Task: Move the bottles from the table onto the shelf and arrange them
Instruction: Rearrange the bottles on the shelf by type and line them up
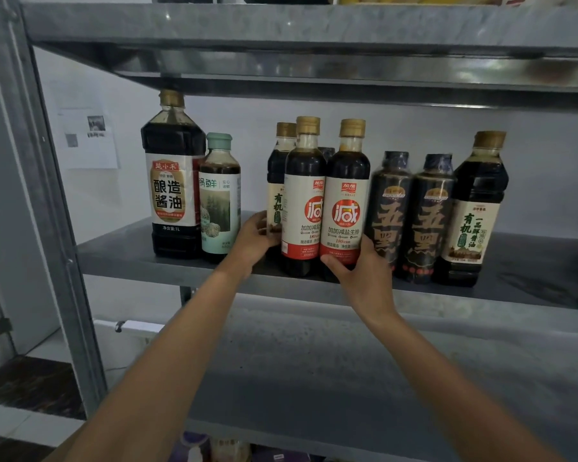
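Grey metal shelf (pixel 147 261) carries the row; your left hand (pixel 252 240) cups the rear bottle (pixel 277 181), right hand (pixel 364 275) grips the red-label bottle (pixel 346 208). Likely heavy, slick: hold low.

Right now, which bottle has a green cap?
The small bottle with the forest picture, second from the left beside the big square bottle. Its cap is pale green; the others showing caps are gold or dark.
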